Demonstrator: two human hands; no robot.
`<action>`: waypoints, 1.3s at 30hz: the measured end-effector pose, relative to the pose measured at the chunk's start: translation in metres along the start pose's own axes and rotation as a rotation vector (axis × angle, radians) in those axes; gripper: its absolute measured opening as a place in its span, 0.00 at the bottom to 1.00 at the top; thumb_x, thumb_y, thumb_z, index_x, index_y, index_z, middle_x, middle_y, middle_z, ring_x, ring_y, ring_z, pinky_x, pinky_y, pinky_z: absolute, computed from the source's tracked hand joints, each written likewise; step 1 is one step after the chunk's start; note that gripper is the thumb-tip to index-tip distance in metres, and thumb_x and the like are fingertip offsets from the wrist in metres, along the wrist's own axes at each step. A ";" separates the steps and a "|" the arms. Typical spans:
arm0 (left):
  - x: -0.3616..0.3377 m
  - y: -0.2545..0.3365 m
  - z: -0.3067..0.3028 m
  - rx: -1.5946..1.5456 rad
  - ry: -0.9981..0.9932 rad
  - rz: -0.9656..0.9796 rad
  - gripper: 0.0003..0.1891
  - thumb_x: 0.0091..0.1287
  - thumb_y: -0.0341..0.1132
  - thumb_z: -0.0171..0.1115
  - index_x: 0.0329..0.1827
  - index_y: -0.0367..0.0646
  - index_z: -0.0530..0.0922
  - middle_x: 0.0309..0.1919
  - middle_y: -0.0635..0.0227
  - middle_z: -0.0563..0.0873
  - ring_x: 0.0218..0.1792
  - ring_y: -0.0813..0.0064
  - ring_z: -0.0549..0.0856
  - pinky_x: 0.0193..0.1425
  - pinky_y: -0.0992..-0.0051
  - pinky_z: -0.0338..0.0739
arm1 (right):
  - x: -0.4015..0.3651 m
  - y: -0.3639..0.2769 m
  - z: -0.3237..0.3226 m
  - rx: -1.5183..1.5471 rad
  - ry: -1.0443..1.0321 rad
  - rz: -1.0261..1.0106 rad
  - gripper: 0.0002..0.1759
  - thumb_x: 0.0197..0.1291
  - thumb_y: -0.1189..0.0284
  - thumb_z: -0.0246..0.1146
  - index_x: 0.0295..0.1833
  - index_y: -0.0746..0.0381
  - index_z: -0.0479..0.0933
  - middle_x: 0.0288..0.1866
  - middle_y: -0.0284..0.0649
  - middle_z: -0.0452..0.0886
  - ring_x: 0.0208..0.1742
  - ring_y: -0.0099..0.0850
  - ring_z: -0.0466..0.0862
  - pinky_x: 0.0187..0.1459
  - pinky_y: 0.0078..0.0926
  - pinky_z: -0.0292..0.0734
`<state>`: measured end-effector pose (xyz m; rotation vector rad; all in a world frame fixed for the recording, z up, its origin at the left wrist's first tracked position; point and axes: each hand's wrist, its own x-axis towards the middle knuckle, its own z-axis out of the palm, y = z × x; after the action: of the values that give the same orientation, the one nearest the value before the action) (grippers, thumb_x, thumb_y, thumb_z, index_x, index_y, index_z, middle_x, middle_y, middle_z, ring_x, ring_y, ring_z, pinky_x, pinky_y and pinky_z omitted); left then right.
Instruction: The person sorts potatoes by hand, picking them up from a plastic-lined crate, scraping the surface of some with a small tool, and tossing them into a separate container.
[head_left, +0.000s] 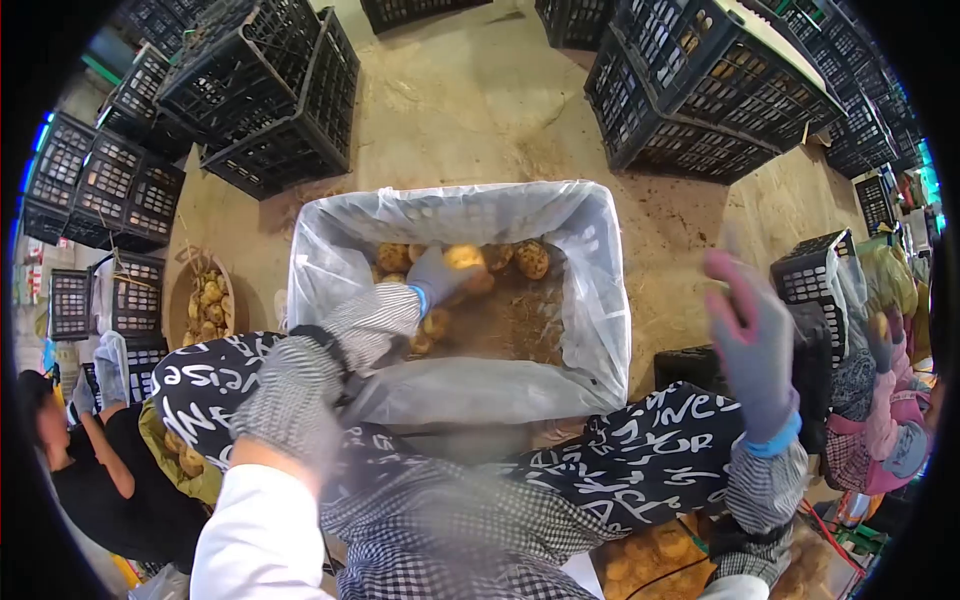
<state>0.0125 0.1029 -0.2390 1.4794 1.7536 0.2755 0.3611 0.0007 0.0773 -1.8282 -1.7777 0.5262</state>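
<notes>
A crate lined with clear plastic (pixel 600 300) stands between my knees, with several potatoes (pixel 533 260) and loose soil at its bottom. My left hand (pixel 440 278), in a grey glove, reaches down into it. Its fingers curl round a potato (pixel 463 257), partly blurred, with other potatoes beside and under the hand. To the right of the crate my right hand (pixel 752 340) is raised in the air, in a grey glove with pinkish fingertips. Its fingers are spread and hold nothing; motion smears them slightly.
Stacked black crates stand beyond on the left (pixel 285 110) and right (pixel 700 90). A round basket of potatoes (pixel 208 300) is at the left, and more potatoes (pixel 650 565) lie by my right leg. Co-workers sit at the left (pixel 120 480) and right (pixel 880 420).
</notes>
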 end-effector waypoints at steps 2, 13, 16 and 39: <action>-0.052 0.053 -0.053 -0.350 -0.223 -0.026 0.40 0.57 0.47 0.75 0.67 0.38 0.65 0.49 0.57 0.84 0.51 0.70 0.85 0.53 0.72 0.80 | 0.004 -0.021 0.033 0.020 -0.184 -0.024 0.20 0.60 0.72 0.65 0.58 0.62 0.79 0.52 0.48 0.83 0.47 0.36 0.85 0.47 0.26 0.78; -0.191 0.114 -0.123 -0.607 -0.222 0.591 0.40 0.61 0.32 0.72 0.74 0.40 0.59 0.66 0.58 0.72 0.67 0.66 0.73 0.71 0.68 0.67 | -0.026 -0.068 0.154 0.377 -0.223 -0.310 0.45 0.43 0.76 0.76 0.71 0.63 0.66 0.62 0.50 0.76 0.61 0.44 0.78 0.61 0.33 0.73; -0.194 0.112 -0.122 -0.314 -0.034 0.710 0.43 0.59 0.35 0.74 0.75 0.39 0.60 0.67 0.57 0.70 0.68 0.61 0.72 0.73 0.69 0.65 | -0.028 -0.071 0.159 0.252 -0.132 -0.411 0.47 0.40 0.77 0.76 0.70 0.62 0.66 0.61 0.49 0.76 0.62 0.47 0.77 0.62 0.35 0.74; -0.187 0.109 -0.109 -0.984 -0.340 0.456 0.50 0.52 0.23 0.77 0.77 0.44 0.55 0.68 0.61 0.66 0.67 0.71 0.71 0.69 0.71 0.71 | -0.019 -0.063 0.147 0.467 -0.347 -0.155 0.40 0.67 0.48 0.61 0.70 0.70 0.65 0.59 0.52 0.77 0.61 0.36 0.77 0.60 0.30 0.73</action>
<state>0.0144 0.0005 -0.0191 1.0534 0.7632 0.9088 0.2206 -0.0032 -0.0006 -1.3240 -1.7969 1.1422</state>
